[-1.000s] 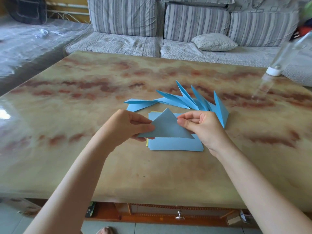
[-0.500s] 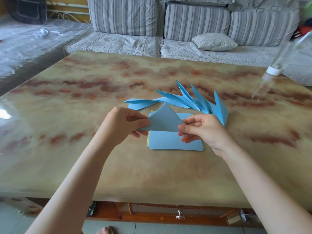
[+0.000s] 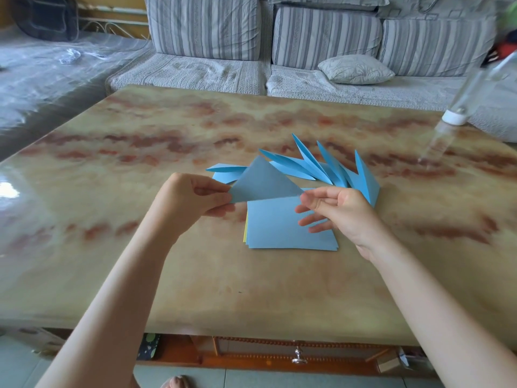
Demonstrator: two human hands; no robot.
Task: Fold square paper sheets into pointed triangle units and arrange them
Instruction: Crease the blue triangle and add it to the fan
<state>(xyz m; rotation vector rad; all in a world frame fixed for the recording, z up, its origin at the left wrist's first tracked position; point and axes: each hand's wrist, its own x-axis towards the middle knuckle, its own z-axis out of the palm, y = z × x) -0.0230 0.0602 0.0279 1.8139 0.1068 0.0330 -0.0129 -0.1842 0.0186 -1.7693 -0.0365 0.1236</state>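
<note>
A living room here: a striped grey sofa (image 3: 204,26) along the back with a pale pillow (image 3: 355,69) on its seat, and in front of it a glossy marbled table (image 3: 140,261) where all the action is. Out at two o'clock on the table stands a clear bottle (image 3: 454,117), white cap down.

Centre stage, the left hand (image 3: 193,203) pinches the left corner of a folded triangle (image 3: 263,183) between thumb and fingers, holding it up off the table, point aimed at twelve o'clock. The right hand (image 3: 341,211) is at the triangle's right corner with fingers loose and spread, gripping nothing; I can't tell whether a fingertip touches the paper.

Directly beneath lies the stack of square sheets (image 3: 279,228), blue on top, with a yellow sheet (image 3: 245,228) peeking out at its nine o'clock edge. From the stack's eleven round to its one o'clock, the fan of finished units (image 3: 321,169) lies on the table, several narrow blue points overlapping and splaying outward.

So where are we? By my reading, well underway but nowhere near finished. Several units are made and arranged. The piece in hand is only a broad triangle, and judging by the slim ones in the fan it needs further folding before it joins them. The stack looks several sheets deep, so plenty of folding remains.
</note>
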